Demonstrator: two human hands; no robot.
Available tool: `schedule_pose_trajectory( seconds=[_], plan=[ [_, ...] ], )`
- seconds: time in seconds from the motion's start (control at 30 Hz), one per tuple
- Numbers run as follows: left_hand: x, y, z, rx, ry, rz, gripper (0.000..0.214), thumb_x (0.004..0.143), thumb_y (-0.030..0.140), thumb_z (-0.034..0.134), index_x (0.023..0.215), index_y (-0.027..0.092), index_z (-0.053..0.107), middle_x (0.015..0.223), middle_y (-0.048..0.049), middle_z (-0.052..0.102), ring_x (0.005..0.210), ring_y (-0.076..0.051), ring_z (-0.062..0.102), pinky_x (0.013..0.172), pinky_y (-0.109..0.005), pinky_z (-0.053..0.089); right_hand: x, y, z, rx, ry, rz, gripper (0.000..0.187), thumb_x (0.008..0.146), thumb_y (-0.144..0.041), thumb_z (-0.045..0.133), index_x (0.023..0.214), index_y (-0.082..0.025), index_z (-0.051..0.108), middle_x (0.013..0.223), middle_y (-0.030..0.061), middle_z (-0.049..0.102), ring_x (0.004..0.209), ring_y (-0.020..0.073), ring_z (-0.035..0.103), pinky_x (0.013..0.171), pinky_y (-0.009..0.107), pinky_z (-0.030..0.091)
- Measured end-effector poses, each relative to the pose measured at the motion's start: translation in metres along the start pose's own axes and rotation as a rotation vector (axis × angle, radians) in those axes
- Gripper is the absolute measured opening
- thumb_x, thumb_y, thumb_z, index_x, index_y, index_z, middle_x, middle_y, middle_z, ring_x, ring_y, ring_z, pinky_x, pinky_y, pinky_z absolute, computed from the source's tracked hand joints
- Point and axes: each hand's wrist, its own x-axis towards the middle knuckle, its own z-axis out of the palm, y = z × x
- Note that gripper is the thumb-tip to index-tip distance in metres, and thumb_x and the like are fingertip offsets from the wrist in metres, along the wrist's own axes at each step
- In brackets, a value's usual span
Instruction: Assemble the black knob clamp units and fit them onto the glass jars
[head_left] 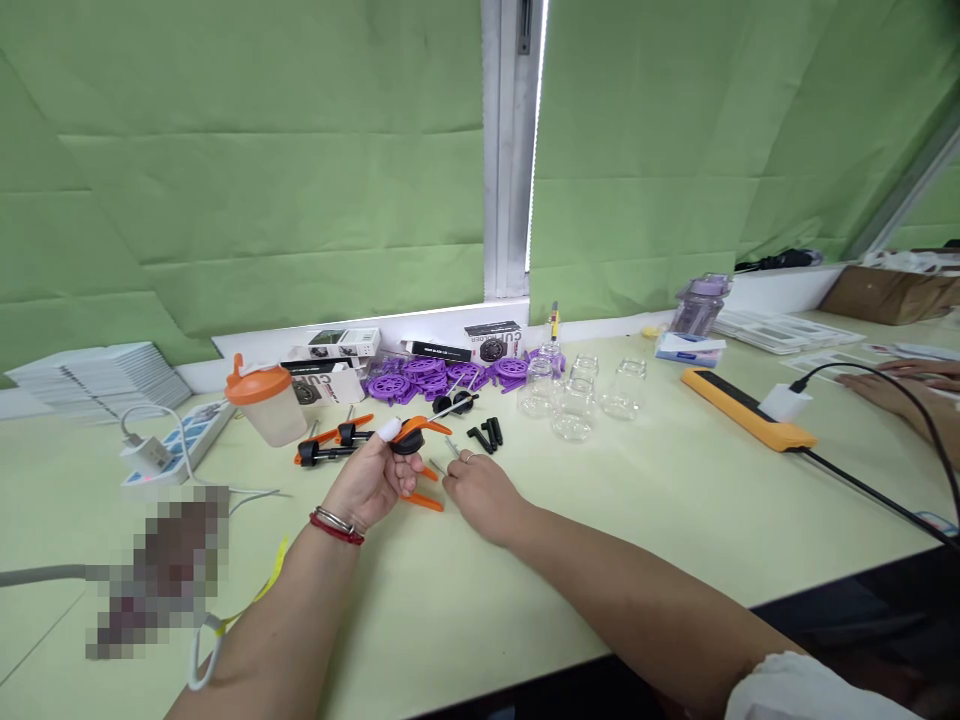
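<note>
Slightly raised, the left hand [373, 478] grips an orange-and-black clip [414, 433] (thumb tip wrapped white). The right hand [480, 492] lies palm-down on the table [600, 520]; its grip cannot be told.

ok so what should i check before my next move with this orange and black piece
1. Left hand grips the orange and black piece off the table: ok.
2. Right hand is free, lying flat on the table: ok.
3. Metal pin lies close by that hand: ok.
4. Black pegs lie loose just beyond it: ok.
5. Glass jars stand apart from both hands: ok.
6. Piece's parts fully seated: cannot tell.
</note>
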Motion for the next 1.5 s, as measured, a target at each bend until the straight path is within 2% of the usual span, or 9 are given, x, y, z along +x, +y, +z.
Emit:
schedule_pose_trajectory(
  seconds=[0.2, 0.4, 0.67, 0.83, 1.17, 1.27, 1.33, 1.43, 1.5],
  plan=[
    [0.000, 0.001, 0.001, 0.003, 0.011, -0.009, 0.036, 0.091, 0.041, 0.041, 0.076, 0.013, 0.057, 0.054, -0.0049, 0.062, 0.034, -0.011, 0.053, 0.034, -0.020, 0.040, -0.016, -0.006, -0.021, -0.079, -0.063, -0.183, 0.016, 0.078, -0.005, 0.054, 0.069, -0.013, 0.065, 0.071, 0.0098, 0.063, 0.076, 0.0224, 0.054, 0.060, 0.033, 0.034],
    [0.000, 0.001, 0.001, -0.002, 0.008, -0.020, 0.035, 0.091, 0.042, 0.042, 0.075, 0.014, 0.056, 0.053, -0.0048, 0.062, 0.034, -0.010, 0.053, 0.035, -0.018, 0.041, -0.023, -0.012, -0.031, -0.104, -0.098, -0.338, 0.017, 0.073, -0.001, 0.057, 0.066, -0.014, 0.065, 0.070, 0.0095, 0.063, 0.074, 0.0204, 0.053, 0.059, 0.032, 0.030],
    [0.000, -0.001, 0.001, 0.014, -0.005, -0.035, 0.034, 0.090, 0.041, 0.043, 0.077, 0.013, 0.058, 0.053, -0.0051, 0.063, 0.034, -0.011, 0.054, 0.034, -0.018, 0.039, -0.025, -0.010, -0.033, -0.114, -0.026, -0.406, 0.018, 0.080, -0.004, 0.052, 0.072, -0.014, 0.064, 0.078, 0.0087, 0.064, 0.075, 0.0190, 0.053, 0.060, 0.032, 0.030],
    [-0.002, 0.000, 0.003, 0.011, -0.018, -0.049, 0.037, 0.092, 0.042, 0.040, 0.077, 0.013, 0.057, 0.053, -0.0050, 0.062, 0.034, -0.010, 0.053, 0.034, -0.019, 0.040, -0.026, -0.011, -0.031, -0.115, -0.004, -0.458, 0.017, 0.080, -0.004, 0.051, 0.072, -0.014, 0.062, 0.074, 0.0071, 0.063, 0.073, 0.0188, 0.053, 0.058, 0.031, 0.029],
    [-0.006, 0.001, 0.009, 0.017, -0.056, -0.114, 0.042, 0.093, 0.041, 0.036, 0.074, 0.012, 0.057, 0.053, -0.0063, 0.062, 0.033, -0.011, 0.053, 0.033, -0.019, 0.040, -0.026, -0.009, -0.030, -0.098, 0.004, -0.455, 0.017, 0.081, -0.004, 0.048, 0.079, -0.016, 0.060, 0.073, 0.0036, 0.063, 0.067, 0.0160, 0.053, 0.059, 0.030, 0.033],
    [-0.006, -0.001, 0.009, 0.013, -0.071, -0.135, 0.043, 0.093, 0.041, 0.036, 0.073, 0.011, 0.058, 0.054, -0.0070, 0.063, 0.034, -0.011, 0.053, 0.035, -0.020, 0.040, -0.028, -0.009, -0.034, 0.085, 0.100, -0.408, 0.018, 0.081, -0.007, 0.048, 0.085, -0.017, 0.061, 0.077, 0.0031, 0.065, 0.067, 0.0150, 0.054, 0.061, 0.029, 0.038],
    [-0.005, -0.005, 0.010, 0.009, -0.109, -0.150, 0.045, 0.092, 0.042, 0.037, 0.069, 0.011, 0.058, 0.053, -0.0072, 0.062, 0.034, -0.011, 0.053, 0.036, -0.020, 0.040, -0.029, -0.008, -0.041, 0.394, 0.245, -0.313, 0.019, 0.080, -0.009, 0.049, 0.090, -0.019, 0.062, 0.081, 0.0022, 0.067, 0.066, 0.0127, 0.055, 0.062, 0.027, 0.041],
    [-0.004, -0.012, 0.016, 0.029, -0.174, -0.174, 0.045, 0.090, 0.045, 0.039, 0.066, 0.012, 0.057, 0.050, -0.0069, 0.061, 0.032, -0.012, 0.053, 0.037, -0.021, 0.040, -0.027, -0.004, -0.057, 0.966, 0.500, -0.033, 0.013, 0.083, -0.018, 0.053, 0.093, -0.019, 0.062, 0.073, -0.0002, 0.064, 0.055, 0.0087, 0.051, 0.054, 0.022, 0.043],
    [-0.005, -0.017, 0.022, 0.065, -0.204, -0.206, 0.044, 0.089, 0.046, 0.041, 0.068, 0.012, 0.058, 0.050, -0.0073, 0.062, 0.032, -0.013, 0.053, 0.036, -0.022, 0.039, -0.025, 0.001, -0.065, 1.204, 0.680, 0.188, 0.012, 0.083, -0.026, 0.057, 0.092, -0.018, 0.061, 0.068, -0.0004, 0.060, 0.054, 0.0089, 0.051, 0.052, 0.022, 0.043]
  ],
)
